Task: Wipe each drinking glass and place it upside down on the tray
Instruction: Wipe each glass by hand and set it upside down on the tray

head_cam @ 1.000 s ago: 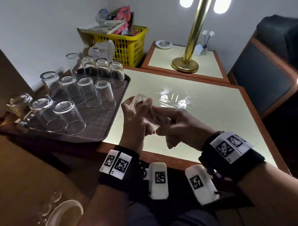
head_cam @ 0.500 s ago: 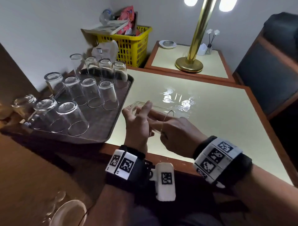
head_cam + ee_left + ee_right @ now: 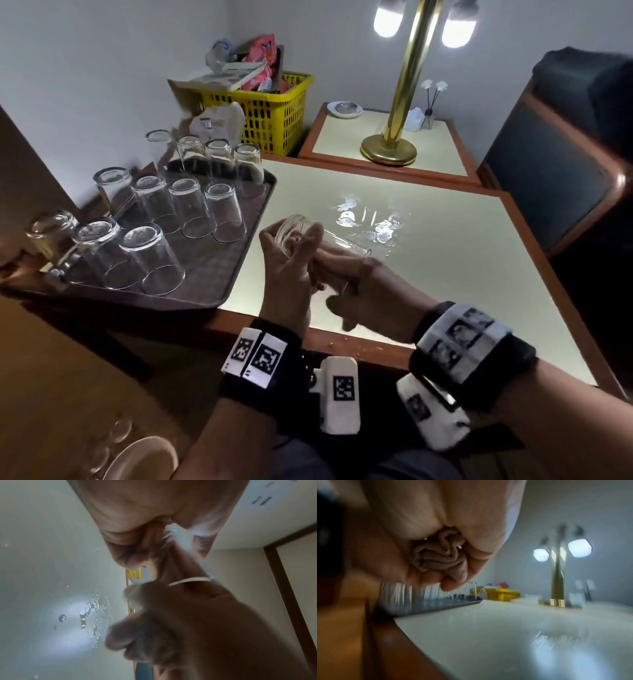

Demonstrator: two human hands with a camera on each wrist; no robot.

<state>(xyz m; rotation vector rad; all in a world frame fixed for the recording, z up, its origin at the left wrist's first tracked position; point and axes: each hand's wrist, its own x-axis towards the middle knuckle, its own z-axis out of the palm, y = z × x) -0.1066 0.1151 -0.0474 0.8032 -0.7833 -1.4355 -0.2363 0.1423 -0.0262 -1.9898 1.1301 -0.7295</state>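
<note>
My left hand (image 3: 291, 274) grips a clear drinking glass (image 3: 346, 241) held on its side above the table's front edge, base to the upper left and rim to the right. My right hand (image 3: 373, 294) has its fingers pushed into the glass's mouth. In the right wrist view it (image 3: 436, 520) holds a bunched brown cloth (image 3: 440, 555) in its palm. The glass rim (image 3: 190, 580) shows in the left wrist view, between my left hand (image 3: 154, 513) and my right hand (image 3: 197, 622). A dark tray (image 3: 212, 274) on the left holds several upside-down glasses (image 3: 224, 216).
Water drops (image 3: 370, 222) lie on the cream table (image 3: 445, 274) beyond my hands. A yellow basket (image 3: 270, 109) stands behind the tray, and a brass lamp (image 3: 388, 150) is on a second table. A chair (image 3: 555, 171) stands at the right and a white plate (image 3: 144, 459) lies at the lower left.
The glass went from nearly upright in my left hand to lying on its side. My right hand turned over at its mouth, wrist rotating, with the fingers staying inside.
</note>
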